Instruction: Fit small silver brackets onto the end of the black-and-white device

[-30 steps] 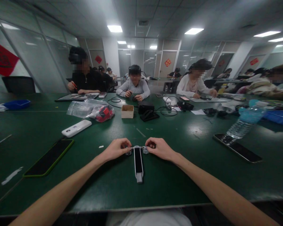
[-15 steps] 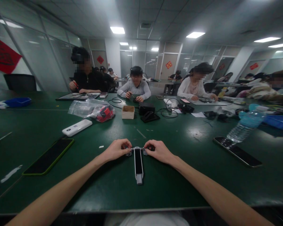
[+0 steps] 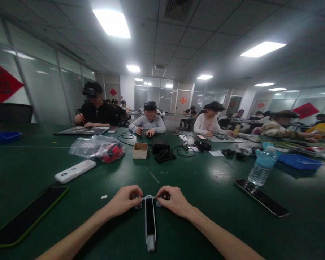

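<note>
A narrow device with a black face and pale rim lies on the green table, its long side pointing toward me. Thin metal parts stick out sideways from its far end. At the left of that end, my left hand pinches a small metal part. My right hand pinches a similar part on the right side. Small grey pieces show beneath the fingertips of both hands; their details are too small to tell.
Left are a green-edged phone, a white device and a plastic bag. Ahead is a small box. Right are a dark phone, a water bottle and a blue tray. People sit across the table.
The camera view has tilted upward and shifted slightly right, so table items appear lower and farther left. Both hands keep their pinches beside the narrow device.
</note>
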{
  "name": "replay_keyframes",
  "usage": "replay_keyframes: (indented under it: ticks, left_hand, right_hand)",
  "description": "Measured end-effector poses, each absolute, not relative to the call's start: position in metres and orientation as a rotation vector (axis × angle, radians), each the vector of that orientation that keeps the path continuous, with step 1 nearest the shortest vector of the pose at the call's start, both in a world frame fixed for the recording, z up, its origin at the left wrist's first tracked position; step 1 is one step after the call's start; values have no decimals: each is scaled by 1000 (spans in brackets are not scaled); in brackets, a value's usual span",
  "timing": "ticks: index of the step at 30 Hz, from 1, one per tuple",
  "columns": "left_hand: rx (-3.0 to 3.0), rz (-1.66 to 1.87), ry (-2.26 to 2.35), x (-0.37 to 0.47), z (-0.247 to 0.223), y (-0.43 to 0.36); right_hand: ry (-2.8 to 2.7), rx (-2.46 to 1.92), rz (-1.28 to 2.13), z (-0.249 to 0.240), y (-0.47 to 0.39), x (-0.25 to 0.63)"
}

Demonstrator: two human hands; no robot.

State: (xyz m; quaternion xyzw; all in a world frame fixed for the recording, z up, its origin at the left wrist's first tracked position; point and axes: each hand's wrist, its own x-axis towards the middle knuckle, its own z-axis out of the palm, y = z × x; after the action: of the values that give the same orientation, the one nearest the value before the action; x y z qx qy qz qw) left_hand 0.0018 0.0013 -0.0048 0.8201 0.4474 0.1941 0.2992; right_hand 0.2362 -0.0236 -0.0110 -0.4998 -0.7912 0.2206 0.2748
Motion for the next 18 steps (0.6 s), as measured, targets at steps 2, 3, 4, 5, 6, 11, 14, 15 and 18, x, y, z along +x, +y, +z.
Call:
replay_keyframes:
  ticks: [2, 3, 4, 5, 6, 11, 14, 15, 18]
  left_hand:
    - [2190, 526, 1203, 2, -4, 0]
    - [2191, 540, 1197, 2, -4, 0]
    - [2188, 541, 1191, 1, -5, 0]
    - [2191, 539, 1182, 1, -5, 1]
    - [2191, 546, 1185, 1, -6, 1]
    - [2199, 559, 1178, 1, -8, 2]
    - [2201, 551, 1173, 1, -6, 1]
    - [2203, 546, 1170, 1, -6, 1]
    - [2209, 536, 1164, 0, -7, 3]
  right_hand:
    - [-2142, -1350, 574, -11, -24, 237]
    - [-2150, -1345, 560, -11, -24, 238]
    - [-2158, -1336, 549, -10, -24, 238]
    - [-2166, -1324, 544, -10, -24, 239]
    - [-2175, -1311, 541, -10, -24, 239]
    - [-2210, -1287, 544, -10, -25, 238]
    - [-2210, -1272, 559, -12, -24, 239]
    - [-2205, -1258, 561, -13, -24, 239]
    - [-2174, -1241, 552, -16, -23, 240]
